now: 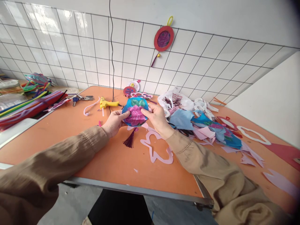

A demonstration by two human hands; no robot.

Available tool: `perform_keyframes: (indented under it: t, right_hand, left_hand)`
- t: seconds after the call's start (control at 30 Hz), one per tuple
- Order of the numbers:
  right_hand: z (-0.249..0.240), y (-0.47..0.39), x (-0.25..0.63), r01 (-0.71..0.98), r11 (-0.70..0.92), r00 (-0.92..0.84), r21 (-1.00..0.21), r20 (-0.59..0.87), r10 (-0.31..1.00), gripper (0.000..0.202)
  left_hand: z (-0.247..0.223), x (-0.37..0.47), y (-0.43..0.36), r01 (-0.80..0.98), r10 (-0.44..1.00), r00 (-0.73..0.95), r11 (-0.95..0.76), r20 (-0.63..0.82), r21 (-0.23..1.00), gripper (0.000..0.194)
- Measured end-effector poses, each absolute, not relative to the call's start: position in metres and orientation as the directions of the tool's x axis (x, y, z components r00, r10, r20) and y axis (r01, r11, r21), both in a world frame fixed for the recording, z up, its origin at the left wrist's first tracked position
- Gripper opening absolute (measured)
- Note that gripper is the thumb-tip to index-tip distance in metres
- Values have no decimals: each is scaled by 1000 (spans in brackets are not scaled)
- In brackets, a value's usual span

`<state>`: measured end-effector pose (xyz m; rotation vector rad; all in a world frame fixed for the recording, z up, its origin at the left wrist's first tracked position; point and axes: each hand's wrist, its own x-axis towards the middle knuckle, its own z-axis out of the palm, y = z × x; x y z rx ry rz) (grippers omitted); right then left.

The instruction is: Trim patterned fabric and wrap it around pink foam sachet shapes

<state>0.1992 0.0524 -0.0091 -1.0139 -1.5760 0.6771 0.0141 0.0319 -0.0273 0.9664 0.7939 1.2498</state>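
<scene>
Between my two hands is a round piece of blue fabric (135,113) with a pink flower and green leaves, held up above the table. My left hand (115,121) pinches its left edge, thumb on the front. On the right edge, my right hand (157,117) grips it the same way, thumb pressed on the flower. A dark purple tassel (129,139) shows just below the fabric. Pale pink paper edges peek out beneath the disc. Near my right wrist lies a pink flower-shaped paper outline (161,153) on the orange table (105,162).
Behind my left hand lies a yellow glue gun (109,103), with pliers (86,97) farther left. Pipe cleaners (35,106) fill the left side. Fabric scraps (181,118), a plastic bag (174,101) and paper cutouts crowd the right. A red round ornament (157,39) hangs on the tiled wall.
</scene>
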Motion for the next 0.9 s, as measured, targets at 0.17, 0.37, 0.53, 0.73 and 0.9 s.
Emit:
perform_keyframes:
  t: [0.17,0.37,0.53,0.73,0.9]
  right_hand:
    - [-6,49,199,359,543,-53,-759,564,824,43]
    - [-6,47,198,366,558,-41,-745,586,809,45]
    - [-9,49,200,359,556,-47,-750,580,813,43]
    - [-12,53,200,345,544,-31,-765,570,821,42]
    - [-11,51,198,195,495,-32,-847,499,866,48]
  left_hand:
    - [-28,15,31,-341,993,104,-22,61,940,38]
    - [-26,15,30,-349,991,123,-10,56,937,40]
    - [-25,15,30,-373,989,141,3,53,928,42]
    - [-24,14,30,-316,977,206,20,48,949,45]
    - [-23,15,29,-304,984,172,17,37,952,41]
